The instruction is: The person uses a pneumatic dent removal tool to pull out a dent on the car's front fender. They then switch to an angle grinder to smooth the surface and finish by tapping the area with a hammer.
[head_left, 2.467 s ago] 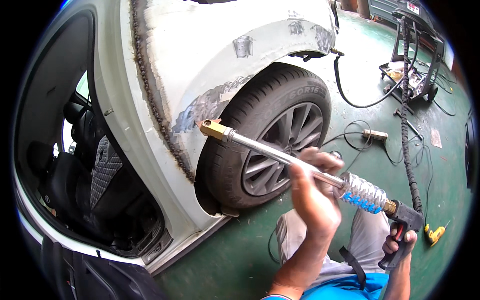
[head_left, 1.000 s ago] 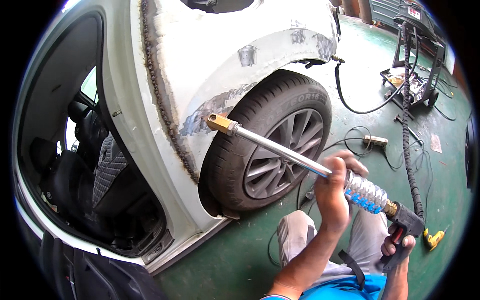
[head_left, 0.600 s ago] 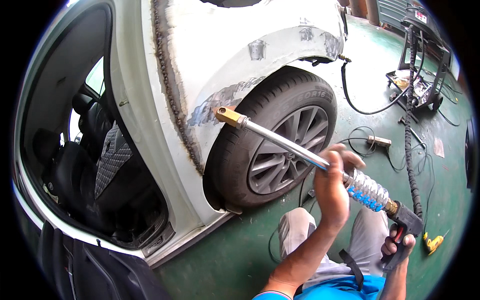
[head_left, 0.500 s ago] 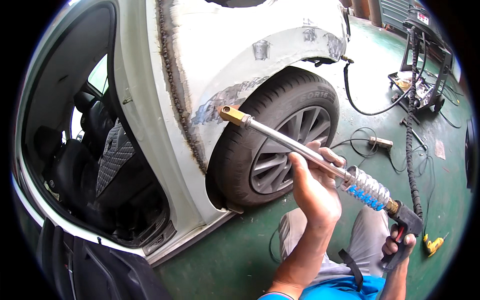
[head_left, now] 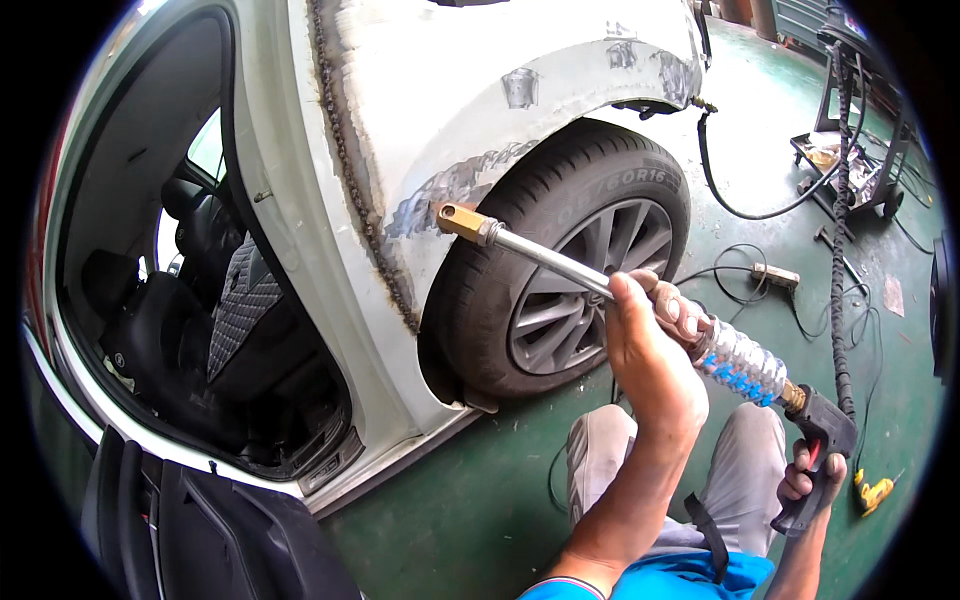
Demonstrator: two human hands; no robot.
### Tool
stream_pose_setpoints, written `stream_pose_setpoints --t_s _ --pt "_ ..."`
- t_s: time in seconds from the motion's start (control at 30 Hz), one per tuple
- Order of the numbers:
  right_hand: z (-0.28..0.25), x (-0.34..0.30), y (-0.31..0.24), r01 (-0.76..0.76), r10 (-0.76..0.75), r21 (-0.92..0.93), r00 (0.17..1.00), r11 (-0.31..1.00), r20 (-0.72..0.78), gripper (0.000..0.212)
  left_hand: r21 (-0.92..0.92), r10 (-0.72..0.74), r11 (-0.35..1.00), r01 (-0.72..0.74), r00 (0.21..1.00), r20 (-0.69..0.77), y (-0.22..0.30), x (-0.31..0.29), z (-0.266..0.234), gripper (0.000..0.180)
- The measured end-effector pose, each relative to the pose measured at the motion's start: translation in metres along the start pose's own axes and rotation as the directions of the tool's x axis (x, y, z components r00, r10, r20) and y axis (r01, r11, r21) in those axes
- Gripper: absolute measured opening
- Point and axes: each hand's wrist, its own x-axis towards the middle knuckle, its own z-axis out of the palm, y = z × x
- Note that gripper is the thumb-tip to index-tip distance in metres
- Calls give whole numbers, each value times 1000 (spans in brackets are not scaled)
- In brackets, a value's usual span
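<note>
A dent puller slants across the view, a long metal rod with a brass tip at its far end. That tip is at the scraped edge of the white car's rear fender, above the wheel arch; I cannot tell whether it touches. My left hand is closed around the rod, just ahead of a clear ribbed sleeve with blue marks. At the lower right, my right hand grips the black pistol handle, fingers by its red trigger.
A tyre and alloy wheel sit behind the rod. The open doorway shows black seats. A wrapped cable runs from the handle to a wheeled cart. A power strip, cords and a yellow drill lie on the green floor.
My left hand has slid back along the rod toward the ribbed sleeve. The brass tip stays by the same fender edge, and the view has shifted slightly.
</note>
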Motion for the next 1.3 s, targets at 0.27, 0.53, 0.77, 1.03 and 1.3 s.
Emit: stream_pose_setpoints --t_s 0.27,0.53,0.77,1.03,1.3 --pt "-65 2 -26 114 -110 -295 994 949 29 60 -282 -29 929 239 808 589 -26 14 -35 49" --pt "-194 11 -138 -304 -69 -524 814 796 -577 43 -238 -594 799 552 785 -175 -236 -15 -192 17" --pt "-371 -14 -136 -568 -14 -501 652 653 -758 23 -224 -748 605 764 450 -488 -420 -43 -370 11" --pt "-401 -37 -134 -765 -226 -516 620 -386 -751 48 209 -565 663 719 664 -490 -303 -27 -337 11" --pt "-312 148 -67 -415 7 -790 884 -450 -468 44 945 114 -159 -286 945 306 -16 20 -114 35"
